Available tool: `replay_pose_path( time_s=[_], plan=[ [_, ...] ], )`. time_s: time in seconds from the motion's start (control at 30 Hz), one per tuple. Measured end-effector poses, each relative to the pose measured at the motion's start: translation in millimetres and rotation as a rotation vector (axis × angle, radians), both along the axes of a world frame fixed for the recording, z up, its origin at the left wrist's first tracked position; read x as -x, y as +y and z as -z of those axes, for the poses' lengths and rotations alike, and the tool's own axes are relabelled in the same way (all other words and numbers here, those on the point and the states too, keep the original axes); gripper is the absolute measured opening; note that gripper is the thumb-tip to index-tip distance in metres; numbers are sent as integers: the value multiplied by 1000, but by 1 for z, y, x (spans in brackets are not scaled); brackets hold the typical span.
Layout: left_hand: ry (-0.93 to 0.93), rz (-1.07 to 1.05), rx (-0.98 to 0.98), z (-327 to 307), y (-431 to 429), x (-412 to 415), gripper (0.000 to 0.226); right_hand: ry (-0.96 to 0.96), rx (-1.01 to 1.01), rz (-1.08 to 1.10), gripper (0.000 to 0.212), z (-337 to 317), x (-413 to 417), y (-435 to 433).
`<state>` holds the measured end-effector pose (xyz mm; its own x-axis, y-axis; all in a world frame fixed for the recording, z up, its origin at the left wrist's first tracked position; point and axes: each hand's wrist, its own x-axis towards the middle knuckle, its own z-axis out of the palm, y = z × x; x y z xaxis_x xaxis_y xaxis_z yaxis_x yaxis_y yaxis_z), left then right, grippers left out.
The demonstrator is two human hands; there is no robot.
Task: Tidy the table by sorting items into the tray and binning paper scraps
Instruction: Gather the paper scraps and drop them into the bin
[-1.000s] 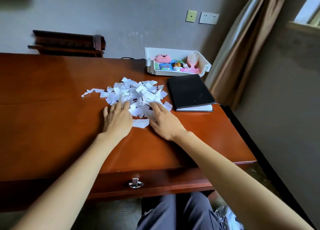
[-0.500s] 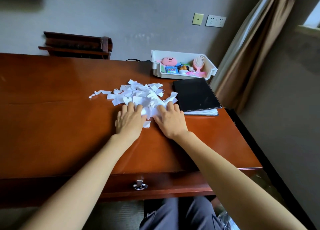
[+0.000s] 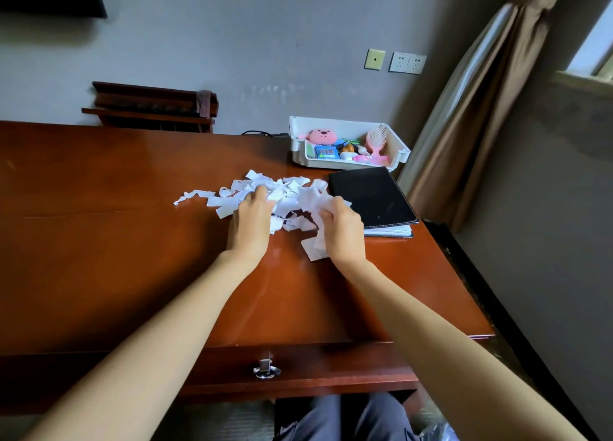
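Observation:
A heap of white paper scraps [image 3: 265,192] lies in the middle of the wooden table [image 3: 99,241]. My left hand [image 3: 250,223] rests on the heap's near left side, its fingers curled into the scraps. My right hand [image 3: 341,230] is closed around a bunch of scraps, lifted slightly off the table at the heap's right end. A white tray [image 3: 399,150] stands at the back right and holds a pink plush toy [image 3: 320,136], a pink hairbrush [image 3: 376,140] and several small items.
A black notebook [image 3: 371,197] lies right of the heap, just in front of the tray. A dark wooden rack [image 3: 149,107] stands against the wall behind the table. A curtain [image 3: 471,109] hangs at the right. A drawer handle [image 3: 265,369] sits at the table's front.
Both hands have pushed forward into the heap. My right hand has curled shut on a bunch of scraps and raised it; my left hand's fingers have bent into the pile.

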<state>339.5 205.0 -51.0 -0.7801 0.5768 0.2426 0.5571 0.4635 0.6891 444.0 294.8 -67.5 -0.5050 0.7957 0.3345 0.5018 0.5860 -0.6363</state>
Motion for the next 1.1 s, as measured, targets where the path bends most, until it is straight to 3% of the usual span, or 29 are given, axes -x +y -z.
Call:
replay_pose_path(
  time_s=[0.17,0.27,0.53,0.67,0.8,0.97,1.03,1.1],
  plan=[
    [-37,-29,-169,-25,10,-5,26,162,141,-5,23,-32,2,12],
    [-74,-26,-209,-28,15,-11,25,153,139,-51,11,-30,-8,18],
    [-75,4,-323,-33,23,-36,13,198,116,-62,46,-30,-42,26],
    [-103,52,-428,-45,30,-60,21,290,86,-1,46,-41,-64,32],
    [-139,126,-522,-57,44,-98,14,379,77,105,48,-51,-104,37],
    [-212,284,-572,-54,72,-173,21,431,29,245,35,-40,-184,45],
    [-245,367,-539,-45,83,-211,15,435,35,317,24,-31,-226,45],
    [-289,440,-486,-31,94,-246,25,444,45,354,16,-20,-263,42]
  ],
)
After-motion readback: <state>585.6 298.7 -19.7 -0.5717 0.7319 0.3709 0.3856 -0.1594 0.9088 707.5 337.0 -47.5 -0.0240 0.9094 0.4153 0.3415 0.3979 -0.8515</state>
